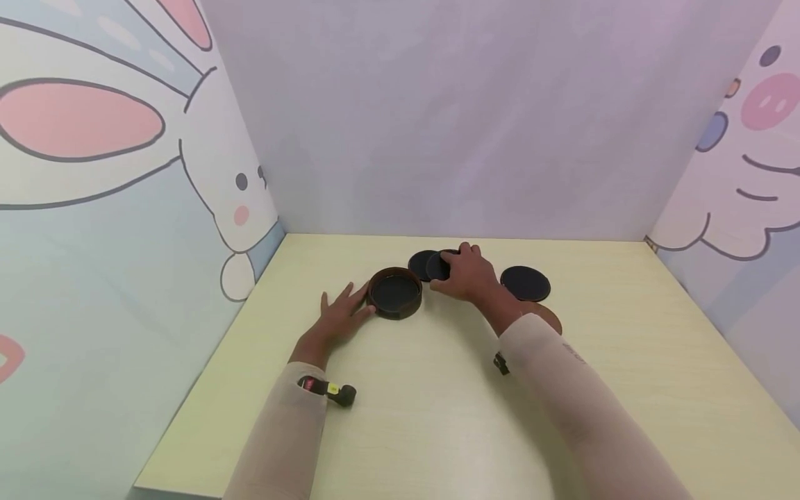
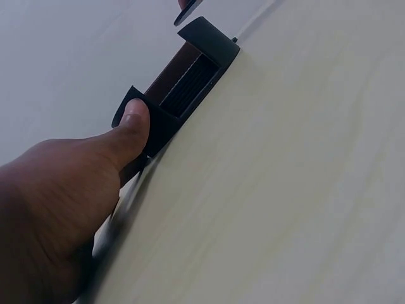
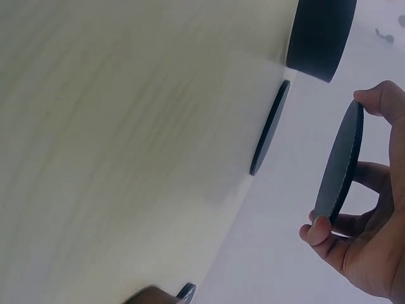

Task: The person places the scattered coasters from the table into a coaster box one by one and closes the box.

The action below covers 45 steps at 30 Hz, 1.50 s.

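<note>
My left hand [image 1: 340, 316] lies at the left side of a round, dark brown coaster holder [image 1: 409, 311], its fingers spread and straight. In the left wrist view the thumb presses on the wall of the holder [image 2: 212, 41] beside a cut-out, through which stacked dark layers show. My right hand [image 1: 465, 272] grips a round black coaster [image 3: 340, 158] by its edge, thumb on one side and fingers on the other. That coaster is raised and tilted above the table. Behind it, another black coaster [image 1: 420, 264] lies flat, just right of the holder and farther back.
Right of my right hand lies a black coaster [image 1: 525, 283]. A brown disc [image 1: 545, 316] sits in front of it, partly hidden by the right forearm. The pale wooden table [image 1: 406, 417] meets a plain back wall [image 1: 437, 125] and cartoon-printed side walls.
</note>
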### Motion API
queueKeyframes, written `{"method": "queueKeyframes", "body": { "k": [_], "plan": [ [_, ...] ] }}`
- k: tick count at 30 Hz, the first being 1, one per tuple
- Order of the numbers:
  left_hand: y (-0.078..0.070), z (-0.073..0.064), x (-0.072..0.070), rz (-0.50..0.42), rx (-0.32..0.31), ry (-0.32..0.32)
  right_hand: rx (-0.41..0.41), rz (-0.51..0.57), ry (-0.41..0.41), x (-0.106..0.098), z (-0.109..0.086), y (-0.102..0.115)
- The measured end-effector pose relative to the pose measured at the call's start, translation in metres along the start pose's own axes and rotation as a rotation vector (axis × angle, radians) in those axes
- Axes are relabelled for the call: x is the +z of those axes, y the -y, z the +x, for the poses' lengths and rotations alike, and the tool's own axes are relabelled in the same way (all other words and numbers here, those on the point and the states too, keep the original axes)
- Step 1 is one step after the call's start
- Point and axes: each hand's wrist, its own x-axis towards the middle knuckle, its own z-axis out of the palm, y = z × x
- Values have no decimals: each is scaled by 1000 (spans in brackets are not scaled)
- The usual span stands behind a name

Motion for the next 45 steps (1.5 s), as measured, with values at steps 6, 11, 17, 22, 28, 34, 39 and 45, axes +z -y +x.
{"method": "queueKeyframes", "body": {
  "k": [6, 11, 17, 22, 28, 34, 39, 45],
  "plan": [
    [1, 0, 0, -5, 0, 0, -28, -32, 1, 2, -3, 16],
    [2, 0, 0, 2, 2, 3, -56, -55, 1, 6, -5, 30],
    [4, 1, 1, 12, -6, 12, -75, -68, 3, 14, -5, 46],
    [6, 2, 1, 25, 0, 12, -95, -85, 3, 18, -4, 58],
    [7, 2, 1, 39, -1, 14, -121, -104, 4, 23, -1, 71],
    [7, 2, 0, 45, 4, 20, -131, -110, 0, 27, 2, 84],
    [4, 2, 0, 46, 3, 11, -137, -123, 5, 30, 4, 93],
    [1, 2, -2, 48, 8, 15, -129, -150, 25, 34, 5, 100]
  ]
}}
